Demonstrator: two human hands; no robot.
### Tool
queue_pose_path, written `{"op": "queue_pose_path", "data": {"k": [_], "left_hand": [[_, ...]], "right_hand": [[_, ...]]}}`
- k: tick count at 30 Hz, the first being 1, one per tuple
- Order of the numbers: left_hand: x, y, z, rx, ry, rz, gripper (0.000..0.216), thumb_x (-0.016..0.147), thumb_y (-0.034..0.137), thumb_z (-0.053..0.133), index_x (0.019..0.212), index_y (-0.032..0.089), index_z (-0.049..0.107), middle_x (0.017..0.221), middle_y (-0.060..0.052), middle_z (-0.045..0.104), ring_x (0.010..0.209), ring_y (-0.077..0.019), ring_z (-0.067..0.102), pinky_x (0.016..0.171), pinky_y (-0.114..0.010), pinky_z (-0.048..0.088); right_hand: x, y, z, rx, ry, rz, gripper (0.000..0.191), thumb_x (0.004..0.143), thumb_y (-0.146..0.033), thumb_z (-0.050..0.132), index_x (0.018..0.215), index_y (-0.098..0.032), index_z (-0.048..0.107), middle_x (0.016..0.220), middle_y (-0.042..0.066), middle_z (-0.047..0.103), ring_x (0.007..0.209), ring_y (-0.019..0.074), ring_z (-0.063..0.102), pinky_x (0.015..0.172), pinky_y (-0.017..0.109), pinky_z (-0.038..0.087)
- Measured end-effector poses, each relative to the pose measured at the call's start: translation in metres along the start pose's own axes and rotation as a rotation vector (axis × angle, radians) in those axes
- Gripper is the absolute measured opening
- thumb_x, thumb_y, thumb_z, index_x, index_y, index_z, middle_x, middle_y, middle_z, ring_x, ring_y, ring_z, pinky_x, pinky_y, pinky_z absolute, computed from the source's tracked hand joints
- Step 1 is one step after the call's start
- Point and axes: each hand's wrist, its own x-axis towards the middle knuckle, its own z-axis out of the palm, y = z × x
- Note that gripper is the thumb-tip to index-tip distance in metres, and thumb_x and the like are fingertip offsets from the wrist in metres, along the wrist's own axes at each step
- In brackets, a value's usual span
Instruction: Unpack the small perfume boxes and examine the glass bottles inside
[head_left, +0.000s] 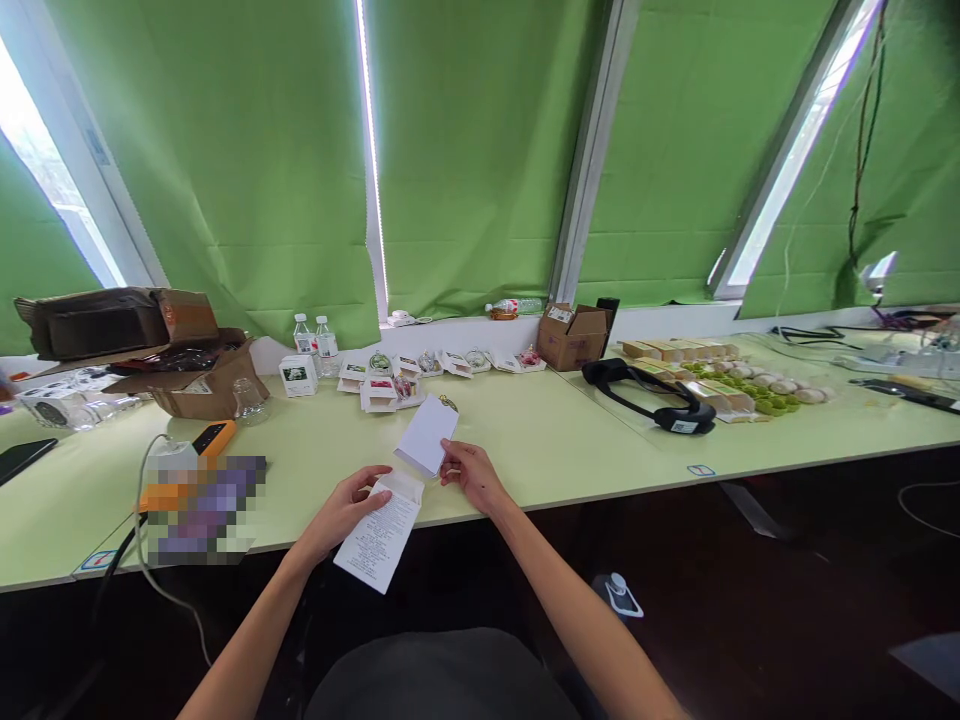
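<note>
White card made up the thing in hand: a flat printed carton (377, 538) at the near edge of the counter (570, 445), hanging partly over it, with its plain lid flap (427, 435) raised toward the windows. The left hand (346, 510) had thumb and fingers closed on the carton's upper left corner; the right hand (471, 473) pinched the lower right edge of the flap.

Just left of the left hand lay an orange handheld device (212, 438) and a blurred patch, with a grey cable running off the counter edge. Farther back, beyond the flap, stood a cluster of small white boxes (379, 390), some open with coloured contents, and 2 water bottles (315, 340). Open brown cardboard boxes (202, 385) sat at far left, another brown box (571, 338) by the sill. A black headset (660, 400) lay to the right, well apart from the hands, beside rows of tan boxes and green and pale round pieces (750, 385).

The counter was pale yellow-green and long. Green blinds (480, 150) covered slanted windows, daylight showing in the gaps. The floor below was dark.

Black print covered the carton's face, too small to read.
</note>
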Motion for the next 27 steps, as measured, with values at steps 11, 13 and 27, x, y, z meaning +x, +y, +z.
{"op": "queue_pose_path", "data": {"k": [11, 13, 27], "left_hand": [[0.007, -0.006, 0.006, -0.088, 0.116, 0.022, 0.051, 0.075, 0.046, 0.066, 0.118, 0.019, 0.058, 0.102, -0.009, 0.068, 0.076, -0.0199, 0.065, 0.062, -0.027, 0.049], [0.009, -0.009, 0.007, -0.098, 0.161, 0.033, 0.052, 0.074, 0.047, 0.067, 0.116, 0.018, 0.060, 0.102, -0.010, 0.068, 0.077, -0.0211, 0.066, 0.061, -0.027, 0.049], [0.012, -0.016, 0.000, -0.234, 0.191, 0.089, 0.052, 0.076, 0.049, 0.066, 0.117, 0.020, 0.055, 0.100, -0.008, 0.068, 0.084, -0.0223, 0.067, 0.068, -0.031, 0.053]], "right_hand": [[-0.001, 0.000, 0.000, -0.004, -0.002, 0.002, 0.037, 0.069, -0.048, 0.075, 0.071, -0.012, 0.067, 0.065, 0.004, 0.061, 0.054, 0.0123, 0.055, 0.051, 0.027, 0.048], [-0.001, 0.000, 0.001, -0.004, -0.009, 0.004, 0.037, 0.069, -0.048, 0.075, 0.071, -0.012, 0.067, 0.065, 0.004, 0.062, 0.054, 0.0121, 0.054, 0.051, 0.027, 0.048], [-0.004, -0.005, 0.003, -0.024, -0.009, 0.008, 0.038, 0.068, -0.050, 0.074, 0.066, -0.013, 0.064, 0.064, 0.004, 0.061, 0.054, 0.0124, 0.054, 0.051, 0.027, 0.048]]}}
